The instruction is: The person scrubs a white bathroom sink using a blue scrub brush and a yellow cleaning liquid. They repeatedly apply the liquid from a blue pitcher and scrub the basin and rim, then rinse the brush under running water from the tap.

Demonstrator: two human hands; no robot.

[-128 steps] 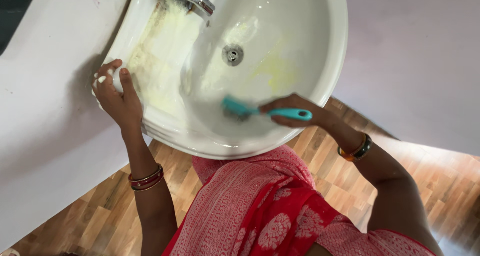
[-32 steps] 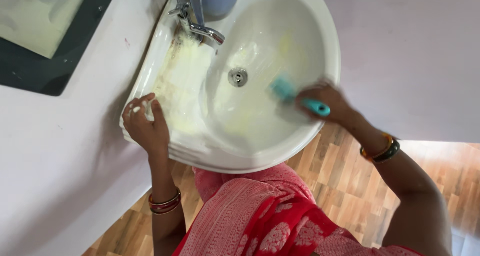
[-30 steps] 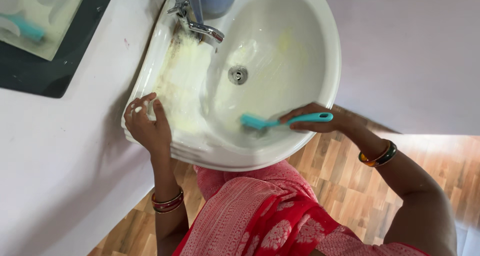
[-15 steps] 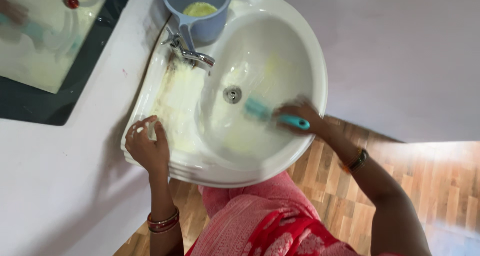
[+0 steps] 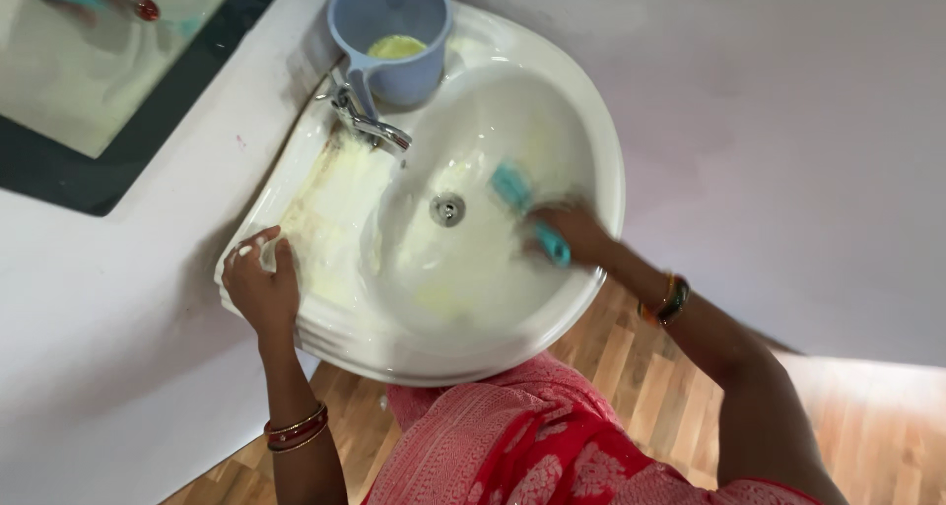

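We saw the right hand closed around the handle of a teal brush, the grip blurred, so we could not tell how the fingers lay on it. The brush head stood just beyond the hand's knuckles, up against the inner wall of the white basin, on the side of the bowl away from the tap. The drain lay near the brush head, toward the left hand's side of it, apart from the bristles. A bangle circled the wrist behind that hand.

The left hand gripped the basin's outer rim, thumb on the top ledge and fingers curled over the edge; it held nothing but the rim itself. Just inward of its thumb the flat ledge carried a yellowish, stained film that ran up toward the tap. Red and gold bangles sat on that wrist, below the hand.

Farther off from both hands, beyond the tap, a blue jug stood on the back of the basin with yellow liquid in its bottom, its handle pointing down toward the tap. Beyond the left hand a mirror hung on the white wall. Below the basin, between the two forearms, we made out red patterned cloth and, beside it, a wooden floor.
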